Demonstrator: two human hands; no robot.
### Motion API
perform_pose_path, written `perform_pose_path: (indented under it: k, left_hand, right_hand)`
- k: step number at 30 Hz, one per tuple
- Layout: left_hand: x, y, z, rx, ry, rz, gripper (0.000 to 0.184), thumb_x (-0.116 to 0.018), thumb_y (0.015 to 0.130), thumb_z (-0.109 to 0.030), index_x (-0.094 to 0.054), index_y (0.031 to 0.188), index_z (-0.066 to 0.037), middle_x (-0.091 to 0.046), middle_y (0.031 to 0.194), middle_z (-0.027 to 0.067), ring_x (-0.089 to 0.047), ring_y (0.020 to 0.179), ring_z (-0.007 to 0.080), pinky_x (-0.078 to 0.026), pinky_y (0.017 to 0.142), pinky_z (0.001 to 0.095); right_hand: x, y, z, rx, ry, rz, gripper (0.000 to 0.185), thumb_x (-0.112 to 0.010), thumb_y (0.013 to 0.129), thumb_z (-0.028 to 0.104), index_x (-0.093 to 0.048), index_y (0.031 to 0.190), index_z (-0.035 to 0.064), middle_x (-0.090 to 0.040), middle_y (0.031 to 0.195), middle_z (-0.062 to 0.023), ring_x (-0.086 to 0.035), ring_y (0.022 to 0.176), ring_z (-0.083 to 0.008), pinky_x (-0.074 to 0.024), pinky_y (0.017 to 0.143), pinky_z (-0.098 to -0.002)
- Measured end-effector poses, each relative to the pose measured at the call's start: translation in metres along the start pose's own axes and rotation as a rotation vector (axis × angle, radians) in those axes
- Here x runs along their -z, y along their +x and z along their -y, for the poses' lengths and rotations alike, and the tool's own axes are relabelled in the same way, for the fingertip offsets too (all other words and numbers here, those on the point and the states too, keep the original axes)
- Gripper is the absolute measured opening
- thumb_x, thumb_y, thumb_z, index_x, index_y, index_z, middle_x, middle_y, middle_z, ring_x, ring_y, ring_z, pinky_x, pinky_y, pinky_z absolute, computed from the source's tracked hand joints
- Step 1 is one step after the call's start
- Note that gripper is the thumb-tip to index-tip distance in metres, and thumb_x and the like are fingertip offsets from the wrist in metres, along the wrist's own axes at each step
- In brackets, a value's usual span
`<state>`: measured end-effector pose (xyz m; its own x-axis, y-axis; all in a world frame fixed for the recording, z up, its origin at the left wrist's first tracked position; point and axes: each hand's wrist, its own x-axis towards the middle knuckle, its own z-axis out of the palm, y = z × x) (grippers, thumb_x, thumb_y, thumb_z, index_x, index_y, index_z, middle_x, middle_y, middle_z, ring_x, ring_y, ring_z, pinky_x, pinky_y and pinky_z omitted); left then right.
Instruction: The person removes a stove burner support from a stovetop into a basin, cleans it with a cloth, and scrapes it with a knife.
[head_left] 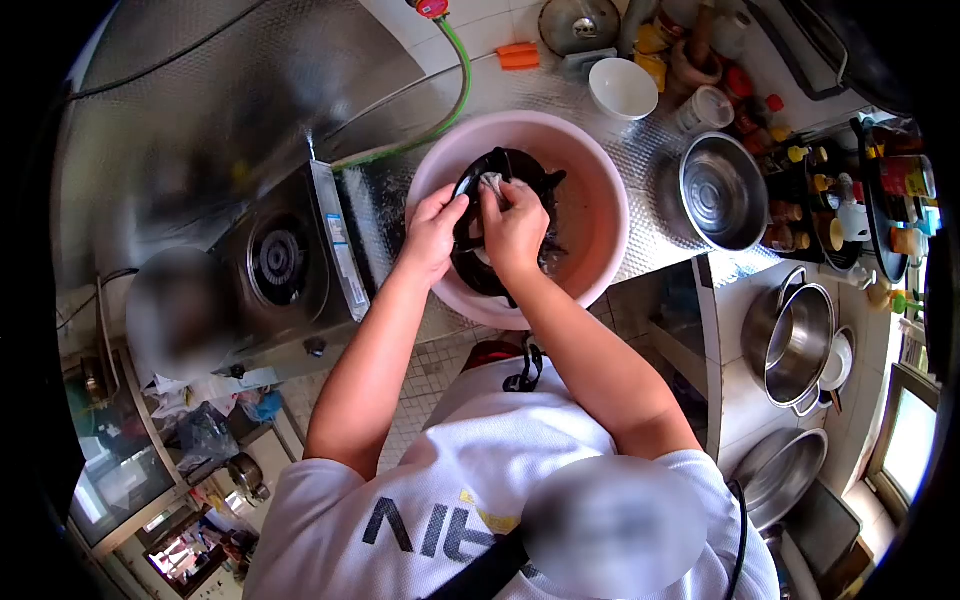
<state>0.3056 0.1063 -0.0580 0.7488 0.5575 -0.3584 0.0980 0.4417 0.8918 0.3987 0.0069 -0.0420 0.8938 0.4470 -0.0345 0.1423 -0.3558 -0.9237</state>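
Observation:
A pink basin (617,215) stands on the counter in front of me. Over it, my left hand (430,237) is closed on the left rim of a black ring-shaped stove grate (466,232). My right hand (517,228) pinches a small whitish cloth (491,181) against the inside of the black ring. Prongs (553,180) stick out on the right side of the black piece. My fingers and wrist hide part of it, so I cannot tell whether a second ring lies beneath. Some water and dark bits show at the bottom of the basin.
A gas hob with a round burner (279,262) is on the left. A green hose (462,95) runs behind the basin. To the right are a white bowl (623,89), a steel basin (722,190) and several seasoning bottles (790,212). Steel pots (800,340) hang or stand farther right.

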Motion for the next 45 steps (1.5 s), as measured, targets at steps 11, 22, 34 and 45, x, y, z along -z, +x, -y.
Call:
perform_pose_path:
  k: [11, 22, 34, 45]
  left_hand:
    - [-0.009, -0.004, -0.009, 0.008, -0.239, -0.060, 0.025, -0.053, 0.100, -0.008, -0.063, 0.121, 0.001, -0.067, 0.114, 0.0066, -0.062, 0.103, 0.0134, -0.048, 0.094, 0.0297]
    - [0.000, -0.005, -0.001, 0.015, -0.235, -0.103, 0.022, -0.055, 0.099, -0.008, -0.065, 0.116, 0.001, -0.069, 0.110, 0.0057, -0.064, 0.099, 0.0141, -0.050, 0.092, 0.0294]
    - [0.006, 0.002, -0.007, -0.031, -0.259, -0.096, 0.022, -0.056, 0.099, -0.008, -0.064, 0.118, 0.000, -0.069, 0.108, 0.0062, -0.066, 0.096, 0.0147, -0.054, 0.087, 0.0306]
    - [0.007, -0.001, -0.002, 0.029, -0.221, -0.080, 0.015, -0.058, 0.099, -0.009, -0.066, 0.110, -0.001, -0.068, 0.099, 0.0029, -0.063, 0.087, 0.0105, -0.052, 0.080, 0.0266]
  right_hand:
    - [-0.004, 0.005, -0.021, -0.269, 0.409, 0.432, 0.036, -0.054, 0.093, 0.005, -0.064, 0.127, -0.0003, -0.070, 0.093, -0.0035, -0.060, 0.083, -0.0098, -0.0494, 0.076, -0.0253]
    - [0.005, 0.009, -0.051, -0.384, 0.561, 0.759, 0.041, -0.054, 0.095, 0.011, -0.060, 0.135, 0.0076, -0.067, 0.107, -0.0047, -0.060, 0.091, -0.0123, -0.0484, 0.078, -0.0257]
    - [-0.007, 0.008, -0.050, 0.149, 0.332, 0.654, 0.037, -0.045, 0.094, 0.004, -0.067, 0.123, 0.0012, -0.066, 0.109, -0.0085, -0.058, 0.093, -0.0120, -0.0481, 0.082, -0.0273]
    - [-0.010, 0.031, -0.029, -0.079, -0.653, 0.806, 0.045, -0.051, 0.090, 0.034, -0.071, 0.111, 0.0001, -0.064, 0.126, -0.0227, -0.064, 0.113, -0.0352, -0.0483, 0.099, -0.0424]
